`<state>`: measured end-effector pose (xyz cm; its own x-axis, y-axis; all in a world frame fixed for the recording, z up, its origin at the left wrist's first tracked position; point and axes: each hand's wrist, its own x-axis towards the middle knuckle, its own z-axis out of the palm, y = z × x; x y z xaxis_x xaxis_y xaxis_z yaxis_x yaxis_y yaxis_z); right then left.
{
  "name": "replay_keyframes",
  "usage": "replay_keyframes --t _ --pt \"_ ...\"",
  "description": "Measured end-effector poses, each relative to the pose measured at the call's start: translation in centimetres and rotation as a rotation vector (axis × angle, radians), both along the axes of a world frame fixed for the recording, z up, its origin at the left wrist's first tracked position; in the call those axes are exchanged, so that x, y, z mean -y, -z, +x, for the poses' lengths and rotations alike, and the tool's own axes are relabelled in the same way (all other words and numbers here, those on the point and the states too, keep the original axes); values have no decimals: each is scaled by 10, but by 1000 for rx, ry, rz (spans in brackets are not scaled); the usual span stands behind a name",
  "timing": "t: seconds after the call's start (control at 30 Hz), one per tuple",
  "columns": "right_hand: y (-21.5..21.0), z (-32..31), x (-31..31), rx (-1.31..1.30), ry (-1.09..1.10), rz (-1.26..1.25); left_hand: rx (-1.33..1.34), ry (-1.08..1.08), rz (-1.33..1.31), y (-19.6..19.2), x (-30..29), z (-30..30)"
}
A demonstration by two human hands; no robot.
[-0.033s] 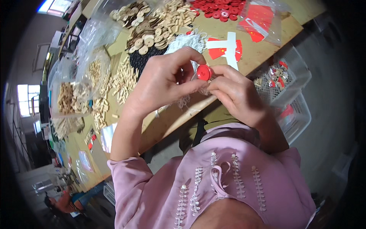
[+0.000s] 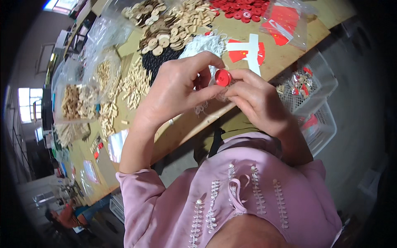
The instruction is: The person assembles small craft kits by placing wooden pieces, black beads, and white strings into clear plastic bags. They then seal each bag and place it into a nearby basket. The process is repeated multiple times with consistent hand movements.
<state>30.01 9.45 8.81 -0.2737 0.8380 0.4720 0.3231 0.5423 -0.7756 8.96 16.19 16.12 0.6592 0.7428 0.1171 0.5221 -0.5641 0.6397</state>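
Note:
A small round red plastic disc [image 2: 223, 77] with a hole in its middle faces up between my hands, above the table's front edge. My left hand [image 2: 178, 84] is closed round it, index finger at its far side and thumb at its near side. Pressed against its right edge is my right hand [image 2: 258, 97], with its fingers pinched together. Something whitish shows under those fingertips, too small to tell. White string [image 2: 201, 108] dangles below my left hand, and a heap of it [image 2: 206, 44] lies behind.
Wooden discs [image 2: 161, 35], wooden pegs [image 2: 134, 84], black beads [image 2: 159, 64] and red discs [image 2: 244, 8] lie heaped on the table. Red paper flags [image 2: 237, 56] lie under white strips [image 2: 253, 53]. White plastic baskets [image 2: 320, 128] stand at right. A person [image 2: 66, 217] is at far lower left.
The view has shifted slightly, and the red disc has tilted a little in my fingers. Both hands keep their hold.

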Motion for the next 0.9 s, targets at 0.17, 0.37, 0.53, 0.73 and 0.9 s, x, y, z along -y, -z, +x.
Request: replay_keyframes --t 0.17,0.37,0.53,0.73,0.9 --pt "-10 -15 5 76 -60 45 348 -50 -156 5 17 -34" --pt "-24 -33 11 104 -202 -38 387 -91 -193 10 45 -46" --pt "-30 -46 18 105 -285 -57 605 -262 18 27 64 -69" --pt "-25 -55 22 97 -396 -48 278 -79 235 49 92 -100" --pt "-8 -44 36 88 -227 -60 381 -172 41 64 125 -107"
